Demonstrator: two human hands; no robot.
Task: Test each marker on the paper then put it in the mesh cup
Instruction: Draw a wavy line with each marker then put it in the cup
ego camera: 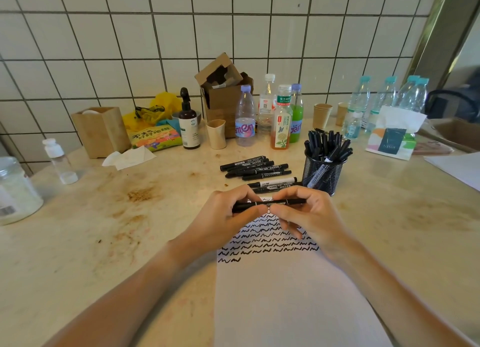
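Both your hands, left hand (228, 211) and right hand (304, 211), pinch marker (270, 203) over paper (285, 294); mesh cup (323, 172) at 1 o'clock is crowded, so insertion may jam or tip it.

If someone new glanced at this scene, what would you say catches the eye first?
Both hands, left hand and right hand, grip one black marker level over the paper, whose top is covered in rows of black squiggles. Just behind stand a mesh cup crammed with markers and a row of loose markers on the table.
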